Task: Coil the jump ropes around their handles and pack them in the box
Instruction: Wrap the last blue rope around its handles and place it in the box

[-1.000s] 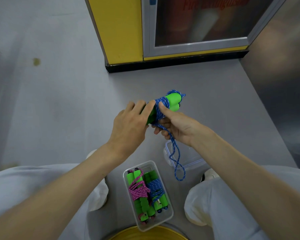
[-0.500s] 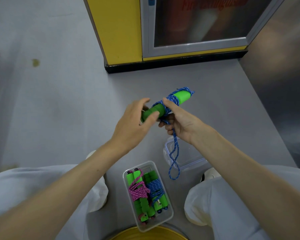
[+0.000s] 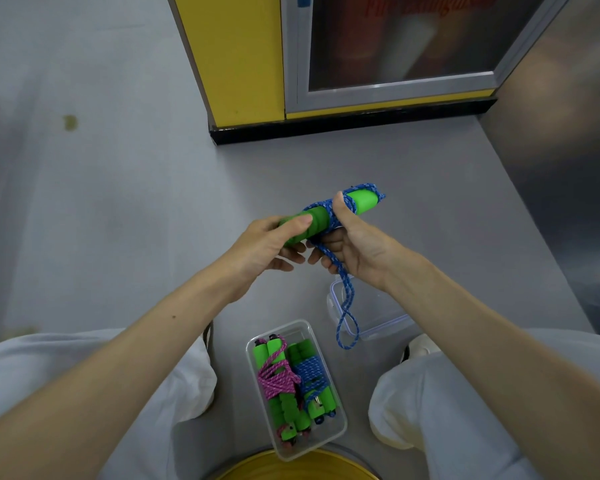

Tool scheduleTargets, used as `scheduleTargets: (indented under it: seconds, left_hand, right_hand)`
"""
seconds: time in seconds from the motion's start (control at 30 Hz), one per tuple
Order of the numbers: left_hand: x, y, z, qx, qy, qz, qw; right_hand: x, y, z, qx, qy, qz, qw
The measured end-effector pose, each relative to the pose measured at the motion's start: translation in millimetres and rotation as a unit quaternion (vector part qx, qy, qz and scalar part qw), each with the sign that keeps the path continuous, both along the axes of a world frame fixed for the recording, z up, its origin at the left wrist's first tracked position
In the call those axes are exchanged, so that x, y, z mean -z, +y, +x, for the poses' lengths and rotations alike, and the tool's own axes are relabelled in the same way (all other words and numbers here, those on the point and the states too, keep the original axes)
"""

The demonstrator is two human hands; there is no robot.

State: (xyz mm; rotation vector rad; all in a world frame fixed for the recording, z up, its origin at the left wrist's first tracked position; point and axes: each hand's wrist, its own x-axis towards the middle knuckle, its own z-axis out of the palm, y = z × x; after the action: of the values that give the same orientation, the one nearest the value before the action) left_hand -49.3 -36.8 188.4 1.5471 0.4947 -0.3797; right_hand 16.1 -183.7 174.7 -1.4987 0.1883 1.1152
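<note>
I hold a pair of green foam handles (image 3: 362, 202) level above the floor, with blue rope (image 3: 326, 211) coiled round their middle. My left hand (image 3: 267, 242) grips the near-left end of the handles. My right hand (image 3: 352, 244) holds the coiled part, thumb pressed on top of the rope. A loose loop of blue rope (image 3: 347, 317) hangs down from my right hand. Below, a clear plastic box (image 3: 340, 427) on the floor holds a pink-roped jump rope (image 3: 274, 379) and a blue-roped jump rope (image 3: 312, 375), both coiled on green handles.
A clear lid with a blue seal (image 3: 378, 317) lies on the grey floor to the right of the box. My knees in white trousers flank the box. A yellow round rim (image 3: 291, 471) shows at the bottom edge. A yellow cabinet with a glass door (image 3: 395, 39) stands ahead.
The handles have turned from pointing away to lying more level and moved a little right. My left hand shifted its grip along the near end; the hanging loop has shortened slightly.
</note>
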Motion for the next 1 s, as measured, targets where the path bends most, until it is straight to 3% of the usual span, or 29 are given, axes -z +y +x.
scheduleTargets:
  seconds: [0.37,0.67,0.77,1.0]
  left_hand:
    - [2,4,1,-0.02,-0.049,0.042,0.998]
    - [8,5,0,-0.002,-0.124,0.114,0.986]
    - [11,4,0,0.014,-0.171,0.207,0.963]
    - [20,4,-8,0.094,-0.248,0.438,0.859]
  right_hand:
    - [-2,2,1,0.049,-0.008,0.021,0.999]
    - [3,-2,1,0.068,-0.026,-0.022,0.997]
    - [2,-1,0,0.071,-0.021,-0.034,0.997]
    - [0,0,-3,0.076,0.009,-0.045,0.996]
